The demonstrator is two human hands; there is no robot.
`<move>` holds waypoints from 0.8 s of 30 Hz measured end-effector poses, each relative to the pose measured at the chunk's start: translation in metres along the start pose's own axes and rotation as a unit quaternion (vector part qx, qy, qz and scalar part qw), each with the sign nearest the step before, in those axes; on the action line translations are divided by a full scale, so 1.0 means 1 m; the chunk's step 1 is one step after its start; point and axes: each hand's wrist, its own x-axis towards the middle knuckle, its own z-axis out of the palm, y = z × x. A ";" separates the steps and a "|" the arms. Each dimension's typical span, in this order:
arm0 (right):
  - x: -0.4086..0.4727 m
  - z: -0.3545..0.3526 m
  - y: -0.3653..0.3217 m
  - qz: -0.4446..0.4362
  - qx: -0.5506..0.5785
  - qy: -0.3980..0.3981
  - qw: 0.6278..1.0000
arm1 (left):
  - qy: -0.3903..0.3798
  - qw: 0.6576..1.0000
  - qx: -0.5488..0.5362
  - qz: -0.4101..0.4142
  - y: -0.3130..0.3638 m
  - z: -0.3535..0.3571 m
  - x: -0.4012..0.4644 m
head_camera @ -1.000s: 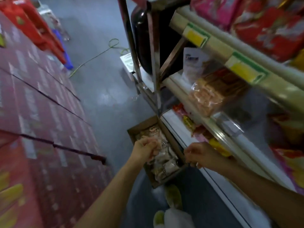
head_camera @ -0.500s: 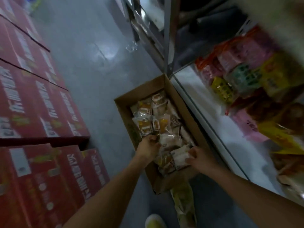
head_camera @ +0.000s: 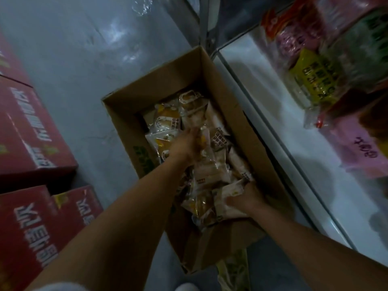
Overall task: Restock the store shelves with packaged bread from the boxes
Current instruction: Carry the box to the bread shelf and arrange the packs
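Cardboard box on the floor beside the bottom shelf: both your hands have sunk in since a second ago, left hand apparently gripping one bread packet, right hand clutching another; neither is shelved yet

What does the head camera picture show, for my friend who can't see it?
Two hands reach into an open cardboard box full of packaged bread on the floor: the left hand grips a packet in the middle, the right hand grips packets nearer the person. A white shelf with snack bags is on the right, red cartons on the left.
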 end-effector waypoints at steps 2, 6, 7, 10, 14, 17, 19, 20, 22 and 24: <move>0.000 0.007 -0.001 -0.017 0.042 -0.028 0.999 | 0.010 0.994 0.105 0.009 -0.005 0.000 0.004; 0.005 0.015 0.004 -0.040 0.079 -0.033 0.995 | 0.046 0.971 0.224 0.075 -0.011 -0.005 0.007; 0.004 0.014 0.004 -0.041 0.071 -0.029 0.996 | 0.043 0.965 0.241 0.099 -0.013 -0.003 0.006; -0.004 0.008 0.004 -0.039 0.065 -0.028 0.997 | -0.020 0.971 0.201 0.131 -0.013 -0.002 -0.003; -0.028 -0.002 0.003 -0.054 0.136 -0.016 0.989 | -0.014 0.989 0.116 0.093 -0.007 -0.004 -0.028; -0.060 -0.016 -0.001 -0.056 0.227 0.000 0.972 | 0.034 0.996 -0.079 -0.005 0.000 -0.008 -0.053; -0.089 -0.027 -0.007 -0.063 0.282 0.016 0.957 | 0.064 0.963 -0.250 -0.084 0.005 -0.012 -0.073; -0.104 -0.034 -0.010 -0.073 0.309 0.029 0.948 | 0.080 0.941 -0.309 -0.112 0.010 -0.018 -0.087; -0.139 -0.047 -0.020 -0.099 0.350 0.047 0.930 | 0.089 0.883 -0.434 -0.156 0.018 -0.029 -0.119; -0.174 -0.059 -0.031 -0.128 0.388 0.052 0.911 | 0.079 0.830 -0.526 -0.169 0.027 -0.046 -0.154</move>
